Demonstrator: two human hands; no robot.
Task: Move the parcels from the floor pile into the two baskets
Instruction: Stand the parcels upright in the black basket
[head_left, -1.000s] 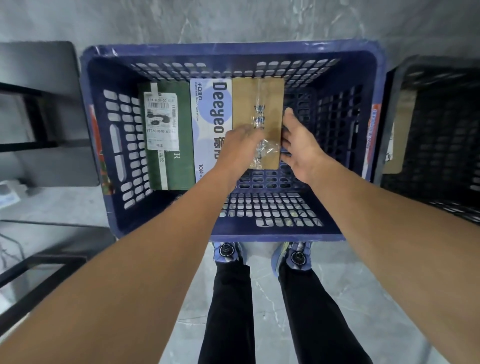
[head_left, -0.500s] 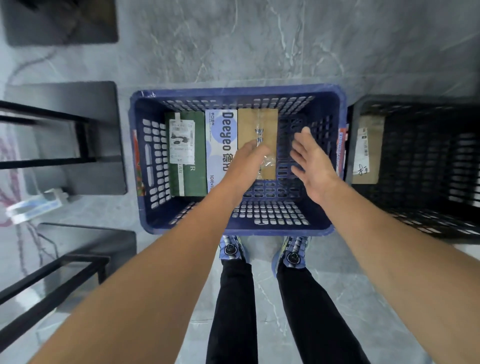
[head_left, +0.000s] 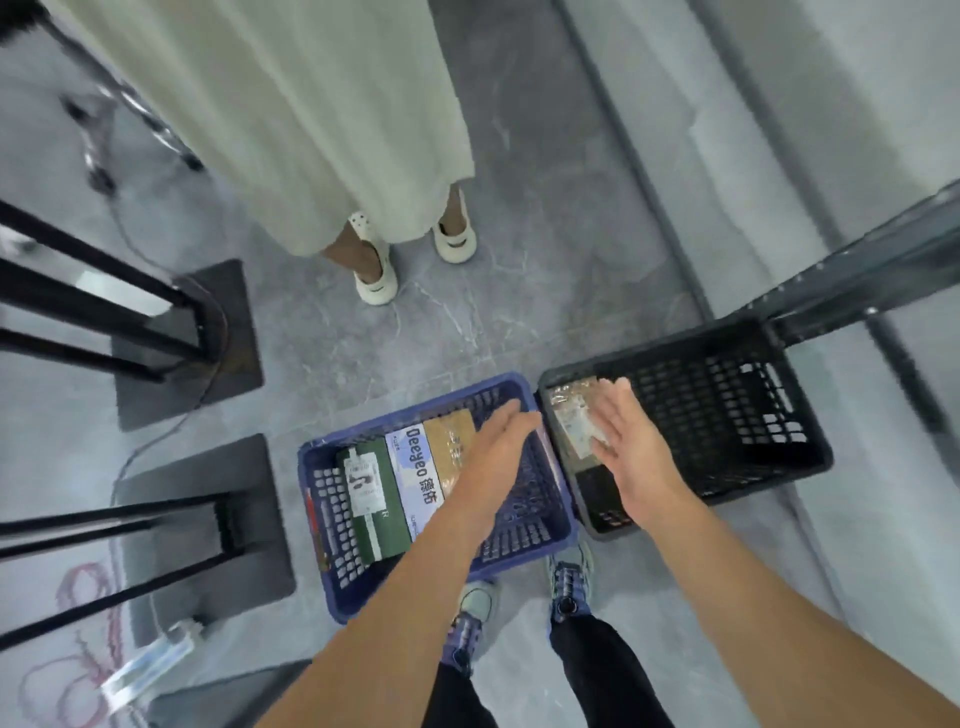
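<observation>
The blue basket (head_left: 322, 499) sits on the floor in front of my feet. Inside it lie a green parcel (head_left: 374, 504), a pale blue "Deeyeo" parcel (head_left: 418, 467) and a brown parcel (head_left: 449, 441) side by side. To its right stands the black basket (head_left: 727, 410) with a brown taped parcel (head_left: 574, 421) leaning on its left wall. My left hand (head_left: 493, 457) hovers open above the blue basket, holding nothing. My right hand (head_left: 631, 447) hovers open over the black basket's left side, empty too.
Another person in a long pale skirt and white shoes (head_left: 376, 275) stands beyond the baskets. Black metal frames on dark base plates (head_left: 187, 338) stand at the left. A dark metal rail (head_left: 857, 280) runs behind the black basket. A clear plastic packet (head_left: 150, 660) lies at lower left.
Both hands have lifted off the brown parcel and out of the blue basket, fingers spread. My view has risen and swung, bringing in the other person and more floor.
</observation>
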